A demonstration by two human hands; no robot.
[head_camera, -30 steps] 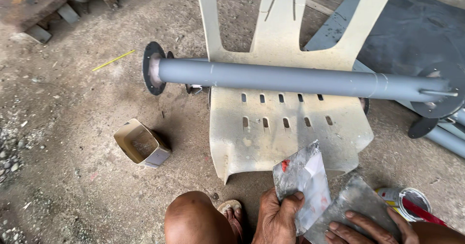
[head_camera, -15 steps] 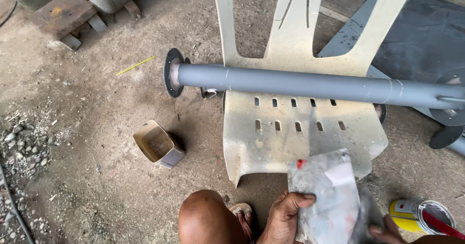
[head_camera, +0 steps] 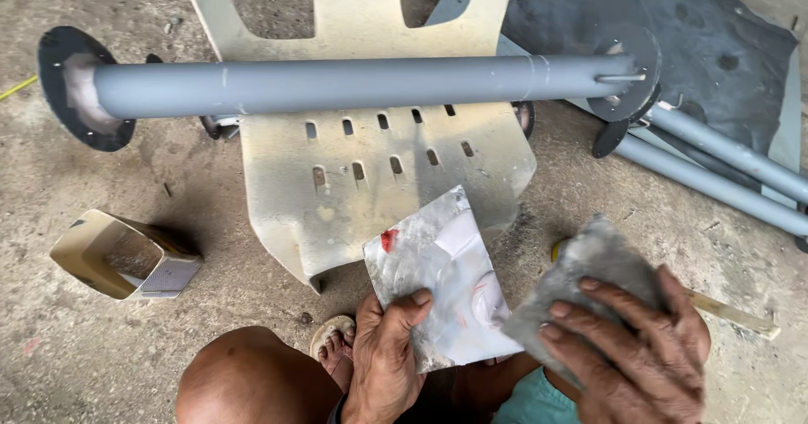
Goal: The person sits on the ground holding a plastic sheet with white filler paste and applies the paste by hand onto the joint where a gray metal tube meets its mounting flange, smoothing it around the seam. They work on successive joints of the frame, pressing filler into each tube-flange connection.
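The thin plastic bag (head_camera: 442, 285), smeared with grey and marked with some red, was held flat near the person's knees, just in front of the edge of a pale plastic chair (head_camera: 370, 180) that lay on the concrete floor (head_camera: 101, 357). The left hand (head_camera: 387, 361) pinched its lower corner, the thumb on top and the other fingers hidden under it. The bag looked light, limp and probably a little slippery, so a grip at a corner or edge seemed the safest place to hold it. The right hand (head_camera: 635, 352) lay just beside it with the fingers close together and curved over a grey, soft pad or cloth (head_camera: 589, 264), pressing it down. Across the chair rested a long grey pipe (head_camera: 353, 83) with a dark round flange (head_camera: 71, 87) on its end. An open cardboard box (head_camera: 126, 256) lay well apart on the left, and more grey pipes (head_camera: 724, 172) lay on the right.
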